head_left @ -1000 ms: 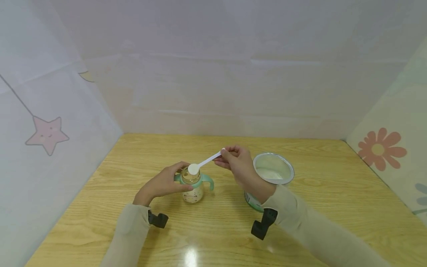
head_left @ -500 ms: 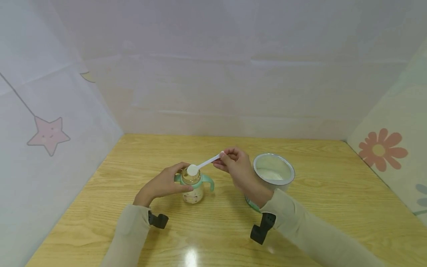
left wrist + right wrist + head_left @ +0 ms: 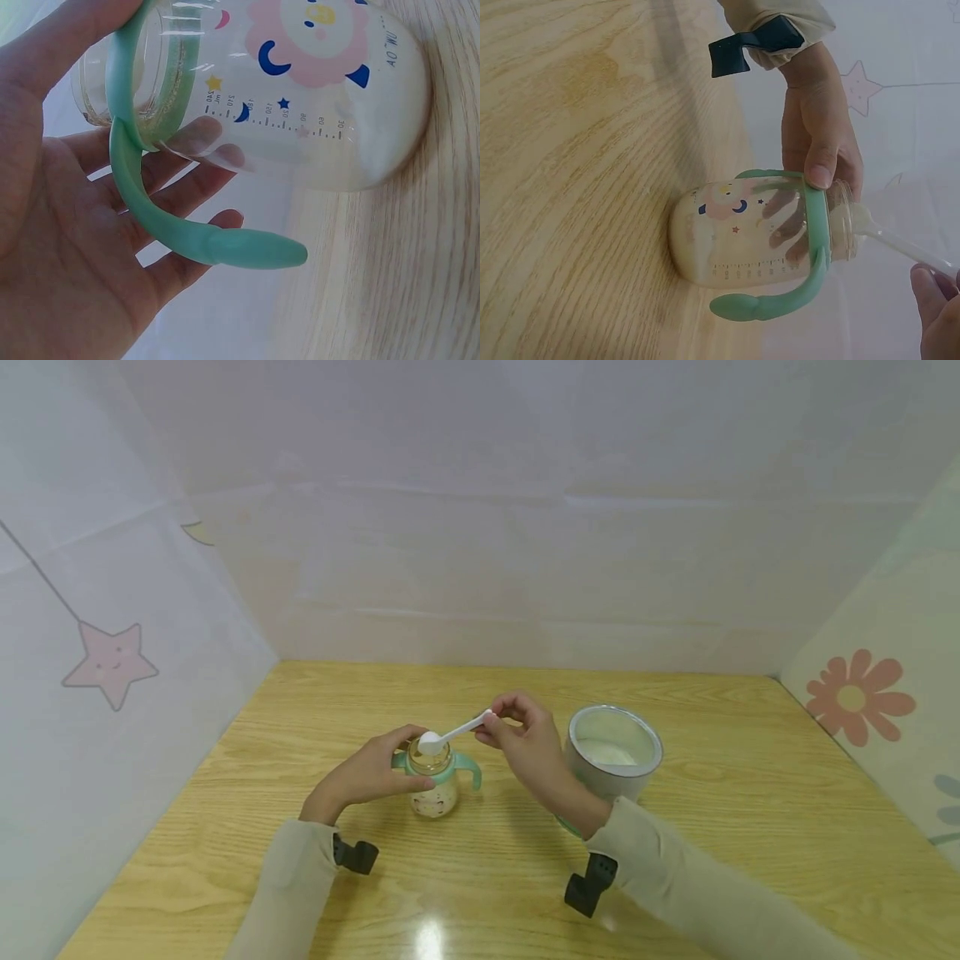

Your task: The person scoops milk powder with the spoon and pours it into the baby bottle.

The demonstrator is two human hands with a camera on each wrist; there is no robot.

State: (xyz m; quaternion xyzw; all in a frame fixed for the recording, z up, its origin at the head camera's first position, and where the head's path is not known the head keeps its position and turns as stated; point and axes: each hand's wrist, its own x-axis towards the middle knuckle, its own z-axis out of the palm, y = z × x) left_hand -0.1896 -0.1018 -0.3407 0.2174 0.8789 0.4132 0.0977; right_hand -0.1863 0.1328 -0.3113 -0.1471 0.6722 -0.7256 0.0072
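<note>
My left hand [image 3: 367,770] grips a clear baby bottle [image 3: 433,797] at its neck, thumb in front and fingers behind. The bottle stands upright on the table, with mint-green side handles [image 3: 259,247], printed moons and stars, and white contents at the bottom. My right hand [image 3: 534,750] pinches the end of a long white scoop [image 3: 463,727]. The scoop slants down to the left, its tilted bowl [image 3: 862,220] right at the bottle's open mouth [image 3: 846,229]. Behind my right wrist stands an open can [image 3: 617,781] with a silver rim and pale powder inside.
The wooden table [image 3: 480,877] carries the bottle and the can. A pale cloth backdrop [image 3: 480,568] closes off its far side, with further cloth at left and right showing a pink star [image 3: 112,664] and an orange flower [image 3: 860,697]. Black wrist mounts [image 3: 356,857] sit on both forearms.
My right hand has moved slightly left and tipped the scoop over the bottle's mouth; the flat, full-looking top of its bowl no longer faces up. The left hand and bottle have stayed put.
</note>
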